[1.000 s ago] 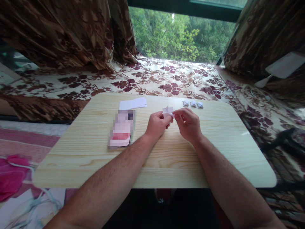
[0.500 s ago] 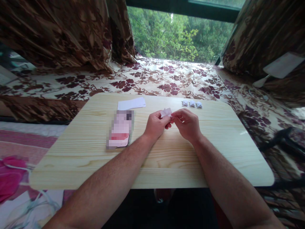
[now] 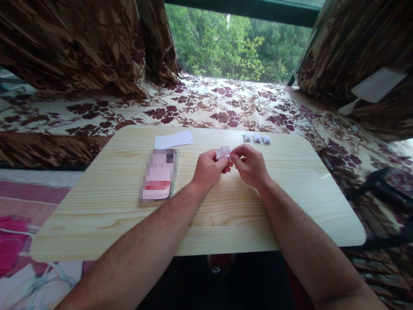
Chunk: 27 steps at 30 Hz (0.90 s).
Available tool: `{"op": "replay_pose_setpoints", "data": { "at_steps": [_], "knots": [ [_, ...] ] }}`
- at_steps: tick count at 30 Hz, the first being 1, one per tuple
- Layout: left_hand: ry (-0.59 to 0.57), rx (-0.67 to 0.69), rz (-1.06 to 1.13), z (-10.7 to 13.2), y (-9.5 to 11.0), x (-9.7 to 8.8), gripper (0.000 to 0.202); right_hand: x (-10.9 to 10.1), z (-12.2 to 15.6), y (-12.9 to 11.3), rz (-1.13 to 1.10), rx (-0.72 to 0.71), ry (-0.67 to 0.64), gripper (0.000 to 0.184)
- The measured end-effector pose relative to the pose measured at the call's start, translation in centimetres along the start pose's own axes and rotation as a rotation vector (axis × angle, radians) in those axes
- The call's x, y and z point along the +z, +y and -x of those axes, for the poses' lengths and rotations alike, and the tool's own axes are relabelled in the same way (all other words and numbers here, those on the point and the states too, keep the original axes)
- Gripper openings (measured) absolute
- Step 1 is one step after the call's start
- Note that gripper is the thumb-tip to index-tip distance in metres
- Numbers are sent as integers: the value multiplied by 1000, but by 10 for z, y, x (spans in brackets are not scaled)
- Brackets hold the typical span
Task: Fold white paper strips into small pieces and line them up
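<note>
Over the middle of a pale wooden table (image 3: 226, 215), both my hands pinch one small folded white paper piece (image 3: 223, 152). My left hand (image 3: 209, 168) grips it from the left with thumb and fingers closed. My right hand (image 3: 250, 164) pinches its right edge, fingers curled. The paper sticks up a little between the fingertips; most of it is hidden by them. Three small folded white paper shapes (image 3: 257, 138) lie in a row near the table's far edge, just beyond my right hand.
A phone (image 3: 158, 175) lies face up on the table left of my hands. Beyond the phone, some flat white paper sheets (image 3: 174, 139) rest near the far edge. Floral cloth (image 3: 206, 103) covers the ledge behind, with curtains and a window.
The paper piece has been pressed flatter and lower between my fingers, and my hands have drawn closer together. The view has shifted slightly.
</note>
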<state>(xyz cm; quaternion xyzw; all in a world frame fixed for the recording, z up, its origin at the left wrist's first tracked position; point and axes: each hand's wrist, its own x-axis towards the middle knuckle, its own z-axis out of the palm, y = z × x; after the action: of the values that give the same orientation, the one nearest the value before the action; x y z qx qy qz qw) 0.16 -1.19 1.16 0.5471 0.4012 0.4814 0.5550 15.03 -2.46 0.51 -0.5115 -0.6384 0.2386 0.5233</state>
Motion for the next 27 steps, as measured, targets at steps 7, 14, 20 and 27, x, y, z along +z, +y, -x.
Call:
{"op": "replay_pose_setpoints", "data": {
  "at_steps": [7, 14, 20, 27],
  "knots": [
    [5, -4, -5, 2, 2, 1, 11, 1, -1, -1, -42, 77, -7, 9],
    [-4, 17, -28, 2, 2, 1, 10, 1, -1, -4, -55, 100, -12, 9],
    [-7, 15, -18, 1, -2, -1, 21, 1, 0, 0, -53, 26, -45, 8],
    [-18, 26, 9, -2, -10, -4, 27, -2, 2, -7, -15, -77, -48, 4]
  ]
}}
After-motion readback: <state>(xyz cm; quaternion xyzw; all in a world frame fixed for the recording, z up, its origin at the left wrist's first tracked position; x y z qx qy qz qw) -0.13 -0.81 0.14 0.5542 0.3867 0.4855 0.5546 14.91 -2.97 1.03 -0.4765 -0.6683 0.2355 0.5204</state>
